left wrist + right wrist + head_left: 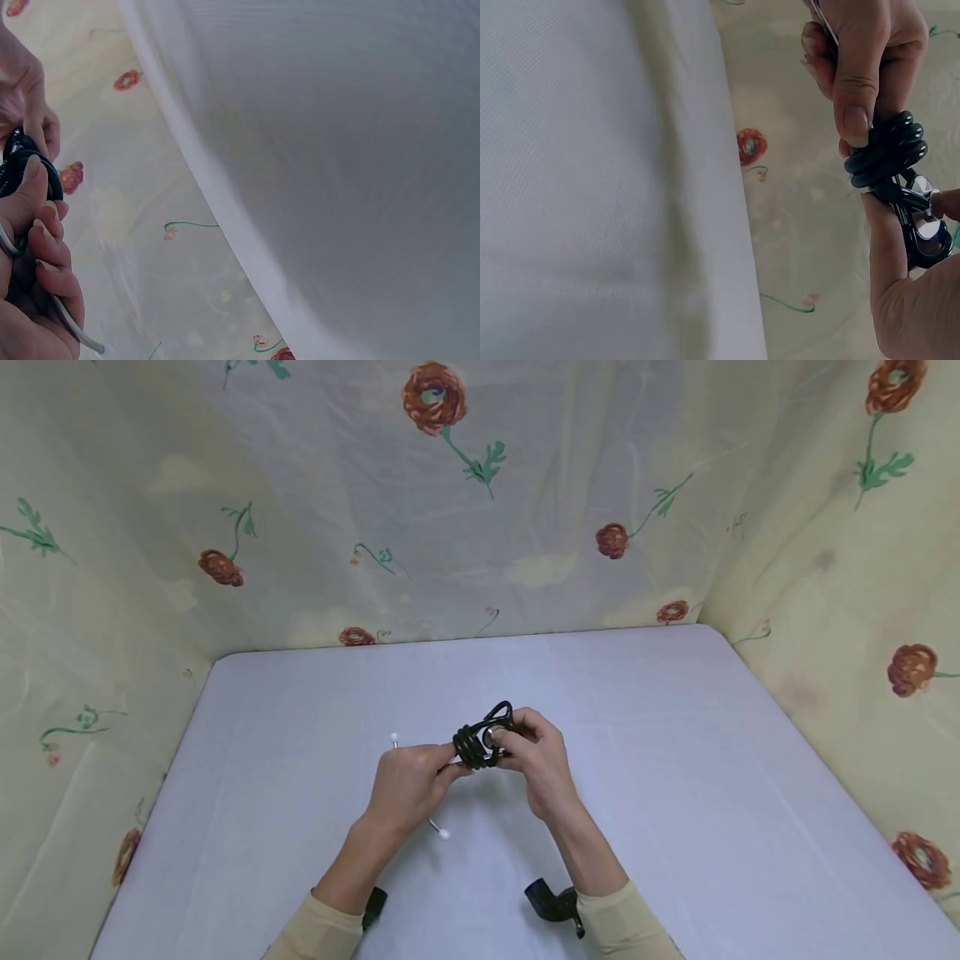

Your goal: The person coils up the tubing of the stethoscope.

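A stethoscope with its black tubing wound into a tight coil point(468, 749) is held between both hands over the table. My left hand point(411, 785) grips its metal ear tubes, with the thumb against the coil in the right wrist view. White ear tips point(444, 834) stick out on either side of that hand. On the other side, my right hand point(542, 760) pinches the round metal chest piece point(926, 206) and the tubing loop beside the coil. The left palm hides part of the ear tubes point(75, 330).
A white-covered table point(675, 760) lies under the hands. Flower-printed curtains point(555, 560) hang at the back and both sides. A black curved piece point(551, 902) is by the right sleeve, and another black piece point(375, 906) shows by the left sleeve.
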`<state>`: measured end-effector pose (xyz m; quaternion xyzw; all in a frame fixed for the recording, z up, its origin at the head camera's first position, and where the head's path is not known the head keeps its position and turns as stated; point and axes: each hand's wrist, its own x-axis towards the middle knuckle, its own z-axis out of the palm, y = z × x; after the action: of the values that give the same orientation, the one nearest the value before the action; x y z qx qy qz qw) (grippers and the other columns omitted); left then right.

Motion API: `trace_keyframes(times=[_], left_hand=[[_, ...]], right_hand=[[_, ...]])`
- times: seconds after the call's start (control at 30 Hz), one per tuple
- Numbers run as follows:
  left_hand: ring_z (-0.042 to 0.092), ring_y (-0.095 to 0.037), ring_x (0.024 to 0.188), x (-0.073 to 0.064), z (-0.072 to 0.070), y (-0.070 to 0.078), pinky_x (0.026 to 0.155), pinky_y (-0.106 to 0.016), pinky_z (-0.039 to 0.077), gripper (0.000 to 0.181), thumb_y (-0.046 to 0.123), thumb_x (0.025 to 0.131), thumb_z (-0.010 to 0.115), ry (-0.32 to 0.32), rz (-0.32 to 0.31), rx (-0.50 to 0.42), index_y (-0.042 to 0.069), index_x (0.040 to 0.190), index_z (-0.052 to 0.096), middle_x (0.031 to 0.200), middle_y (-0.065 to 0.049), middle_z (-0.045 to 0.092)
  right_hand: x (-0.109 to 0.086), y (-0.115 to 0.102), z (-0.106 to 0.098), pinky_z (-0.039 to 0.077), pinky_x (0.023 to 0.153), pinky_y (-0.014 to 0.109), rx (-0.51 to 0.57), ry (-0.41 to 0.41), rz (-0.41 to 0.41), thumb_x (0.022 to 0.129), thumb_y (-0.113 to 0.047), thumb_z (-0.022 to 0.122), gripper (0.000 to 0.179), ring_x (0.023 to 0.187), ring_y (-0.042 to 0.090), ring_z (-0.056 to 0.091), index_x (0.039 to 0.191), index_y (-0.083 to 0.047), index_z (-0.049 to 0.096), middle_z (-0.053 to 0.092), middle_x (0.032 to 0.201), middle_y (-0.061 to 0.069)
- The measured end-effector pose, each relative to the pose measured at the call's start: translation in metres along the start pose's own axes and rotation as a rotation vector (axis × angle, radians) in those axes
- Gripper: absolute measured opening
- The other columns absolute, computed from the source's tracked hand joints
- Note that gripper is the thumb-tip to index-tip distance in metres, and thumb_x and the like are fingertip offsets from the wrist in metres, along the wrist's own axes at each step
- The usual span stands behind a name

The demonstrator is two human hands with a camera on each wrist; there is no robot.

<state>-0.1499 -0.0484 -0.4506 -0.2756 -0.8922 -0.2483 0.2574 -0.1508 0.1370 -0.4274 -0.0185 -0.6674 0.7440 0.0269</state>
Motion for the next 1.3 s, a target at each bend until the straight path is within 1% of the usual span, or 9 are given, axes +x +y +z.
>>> trace_keyframes(times=[0.23, 0.37, 0.5, 0.63, 0.73, 0.83, 0.93, 1.2, 1.3], left_hand=[[0.039, 0.001, 0.050, 0.0005, 0.0006, 0.0011, 0.047, -0.018, 0.028, 0.018, 0.034, 0.073, 0.083, -0.008, 0.005, -0.001, 0.021, 0.079, 0.072, 0.058, 0.009, 0.066], [0.039, 0.000, 0.050, 0.0017, -0.0010, 0.0023, 0.047, -0.019, 0.030, 0.018, 0.033, 0.073, 0.084, -0.005, 0.002, -0.016, 0.020, 0.078, 0.072, 0.059, 0.009, 0.066], [0.040, 0.000, 0.050, 0.0020, -0.0022, 0.0033, 0.048, -0.018, 0.030, 0.017, 0.032, 0.073, 0.084, -0.015, -0.012, -0.035, 0.020, 0.078, 0.073, 0.061, 0.009, 0.068], [0.040, 0.000, 0.050, 0.0015, -0.0014, 0.0036, 0.048, -0.016, 0.029, 0.017, 0.033, 0.075, 0.083, -0.029, -0.020, -0.030, 0.020, 0.079, 0.074, 0.062, 0.009, 0.069], [0.040, 0.000, 0.050, 0.0007, -0.0002, 0.0033, 0.048, -0.016, 0.029, 0.017, 0.033, 0.075, 0.083, -0.026, -0.018, -0.024, 0.020, 0.079, 0.074, 0.061, 0.009, 0.068], [0.039, 0.001, 0.050, 0.0002, 0.0011, 0.0029, 0.047, -0.016, 0.028, 0.017, 0.034, 0.074, 0.083, -0.014, -0.010, -0.020, 0.020, 0.078, 0.074, 0.060, 0.010, 0.067], [0.039, 0.001, 0.050, 0.0001, 0.0022, 0.0029, 0.047, -0.016, 0.028, 0.017, 0.034, 0.074, 0.083, -0.005, -0.004, -0.018, 0.021, 0.078, 0.073, 0.059, 0.011, 0.066], [0.040, 0.000, 0.050, -0.0005, 0.0030, 0.0030, 0.047, -0.017, 0.029, 0.018, 0.034, 0.073, 0.084, 0.003, 0.002, -0.006, 0.021, 0.078, 0.073, 0.058, 0.011, 0.065], [0.039, 0.000, 0.049, -0.0005, 0.0023, 0.0036, 0.047, -0.017, 0.028, 0.018, 0.034, 0.073, 0.083, -0.002, 0.005, 0.002, 0.021, 0.078, 0.073, 0.057, 0.011, 0.063]], right_hand=[[-0.0002, 0.0005, -0.0005, 0.058, 0.061, 0.032, 0.018, 0.034, -0.002, 0.088, 0.002, 0.059, 0.019, 0.077, 0.015, 0.061, 0.106, 0.007, 0.061, 0.060, 0.094, 0.011], [-0.0001, 0.0014, -0.0010, 0.058, 0.061, 0.032, 0.025, 0.042, -0.014, 0.088, 0.002, 0.059, 0.021, 0.078, 0.015, 0.061, 0.109, 0.006, 0.062, 0.059, 0.095, 0.010], [-0.0006, 0.0029, -0.0002, 0.059, 0.063, 0.033, 0.019, 0.044, -0.022, 0.089, 0.002, 0.060, 0.020, 0.079, 0.015, 0.061, 0.108, 0.005, 0.062, 0.059, 0.096, 0.010], [-0.0016, 0.0033, 0.0010, 0.059, 0.062, 0.032, 0.013, 0.050, -0.026, 0.089, 0.002, 0.060, 0.018, 0.079, 0.014, 0.061, 0.107, 0.004, 0.064, 0.059, 0.099, 0.018], [-0.0019, 0.0027, 0.0019, 0.059, 0.061, 0.032, 0.010, 0.057, -0.030, 0.089, 0.002, 0.060, 0.017, 0.079, 0.017, 0.061, 0.105, 0.003, 0.064, 0.060, 0.100, 0.021], [-0.0016, 0.0027, 0.0023, 0.059, 0.062, 0.034, -0.003, 0.069, -0.031, 0.088, 0.002, 0.061, 0.017, 0.081, 0.018, 0.063, 0.105, 0.003, 0.064, 0.061, 0.098, 0.018], [-0.0018, 0.0029, 0.0025, 0.059, 0.063, 0.035, -0.024, 0.077, -0.041, 0.087, 0.003, 0.060, 0.020, 0.082, 0.017, 0.062, 0.106, 0.004, 0.064, 0.061, 0.099, 0.014], [-0.0030, 0.0052, 0.0033, 0.057, 0.062, 0.027, -0.072, 0.075, -0.069, 0.085, 0.004, 0.060, 0.027, 0.096, 0.015, 0.060, 0.112, 0.006, 0.060, 0.059, 0.111, 0.012], [-0.0041, 0.0056, 0.0033, 0.057, 0.061, 0.027, -0.090, 0.082, -0.075, 0.085, 0.003, 0.062, 0.026, 0.094, 0.015, 0.061, 0.111, 0.005, 0.061, 0.061, 0.109, 0.012]])
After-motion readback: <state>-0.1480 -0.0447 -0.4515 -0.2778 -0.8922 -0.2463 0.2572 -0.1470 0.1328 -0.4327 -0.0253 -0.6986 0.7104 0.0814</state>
